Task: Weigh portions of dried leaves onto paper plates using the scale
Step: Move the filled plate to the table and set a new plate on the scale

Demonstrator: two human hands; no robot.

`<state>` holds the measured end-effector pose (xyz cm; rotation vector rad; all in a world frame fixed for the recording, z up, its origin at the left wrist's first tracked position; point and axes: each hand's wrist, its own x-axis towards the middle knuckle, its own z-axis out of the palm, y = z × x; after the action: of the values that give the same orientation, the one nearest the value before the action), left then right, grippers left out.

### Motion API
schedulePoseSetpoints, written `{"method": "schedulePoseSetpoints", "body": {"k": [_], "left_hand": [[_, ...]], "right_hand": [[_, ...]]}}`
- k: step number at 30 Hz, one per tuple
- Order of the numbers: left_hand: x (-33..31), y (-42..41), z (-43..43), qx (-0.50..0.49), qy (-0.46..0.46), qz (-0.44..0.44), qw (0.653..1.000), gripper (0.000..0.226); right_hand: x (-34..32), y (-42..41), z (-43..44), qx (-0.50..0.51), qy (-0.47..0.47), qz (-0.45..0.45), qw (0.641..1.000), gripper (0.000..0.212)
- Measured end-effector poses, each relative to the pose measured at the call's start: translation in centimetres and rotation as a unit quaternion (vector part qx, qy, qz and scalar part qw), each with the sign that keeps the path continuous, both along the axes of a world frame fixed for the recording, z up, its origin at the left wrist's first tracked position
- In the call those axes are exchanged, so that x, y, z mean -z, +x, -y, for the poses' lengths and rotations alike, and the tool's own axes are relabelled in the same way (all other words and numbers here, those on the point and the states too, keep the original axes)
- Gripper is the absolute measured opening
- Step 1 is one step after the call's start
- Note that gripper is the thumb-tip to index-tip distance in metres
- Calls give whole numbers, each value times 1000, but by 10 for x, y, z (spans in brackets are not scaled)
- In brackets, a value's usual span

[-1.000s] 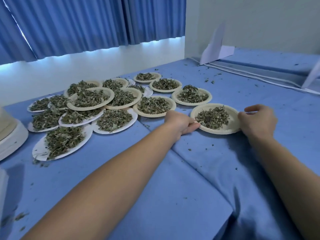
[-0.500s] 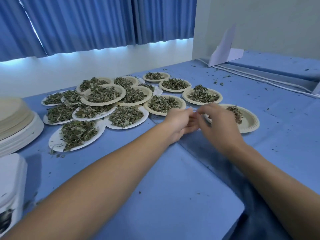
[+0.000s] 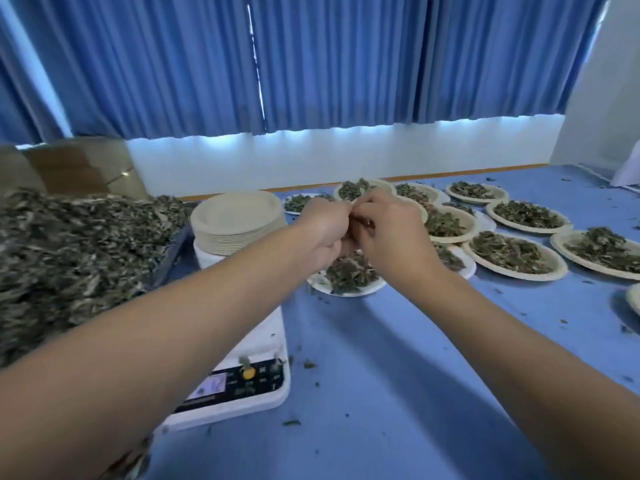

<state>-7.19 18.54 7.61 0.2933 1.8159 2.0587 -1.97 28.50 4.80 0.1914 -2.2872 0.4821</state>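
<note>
My left hand [image 3: 325,230] and my right hand [image 3: 391,233] meet in the air above the filled plates, fingers curled and touching each other. A small dark speck shows between them; whether either hand holds it is unclear. Below them sits a white paper plate [image 3: 346,293] heaped with dried leaves. The white scale [image 3: 242,382] lies under my left forearm, its display partly hidden. A stack of empty paper plates [image 3: 239,220] stands behind the scale. A big pile of dried leaves [image 3: 76,251] fills the left side.
Several filled paper plates [image 3: 519,277] spread over the blue tablecloth [image 3: 398,393] to the right, some overlapping. Leaf crumbs dot the cloth. A cardboard box [image 3: 79,168] stands behind the leaf pile, with blue curtains [image 3: 311,64] beyond.
The view has swung left, bringing the scale, plate stack and leaf pile into sight. Both hands left the rightmost plate, came together and rose above the plates.
</note>
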Motion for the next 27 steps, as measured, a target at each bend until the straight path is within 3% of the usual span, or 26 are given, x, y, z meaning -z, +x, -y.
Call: {"method": "schedulePoseSetpoints", "body": {"k": [4,6,7,9,11,17,22,27], "left_hand": [[-6,-35,76,-61,-21,-34,997,22],[-5,-56,109,-90,-86,-93,988,22],[-3,-68,126,-105,-154,-160,969,19],[-1,-88,158,-125,-285,-317,896,18],[-1,-101,183,-91,-362,-412,831,14],[4,-117,210,33,-470,-504,724,17],[4,-121,209,48,-459,-544,700,15],[3,-125,209,59,-440,-557,702,14]], "right_hand": [[-9,-50,63,-61,25,36,997,17],[-9,-73,85,-78,65,46,994,20],[-9,-83,92,-77,89,47,992,23],[-10,-99,99,-72,126,43,988,26],[-12,-113,97,-78,154,66,983,26],[-12,-125,87,-125,182,147,964,22],[-12,-128,86,-126,198,143,962,24],[-9,-134,85,-122,199,148,961,25]]}}
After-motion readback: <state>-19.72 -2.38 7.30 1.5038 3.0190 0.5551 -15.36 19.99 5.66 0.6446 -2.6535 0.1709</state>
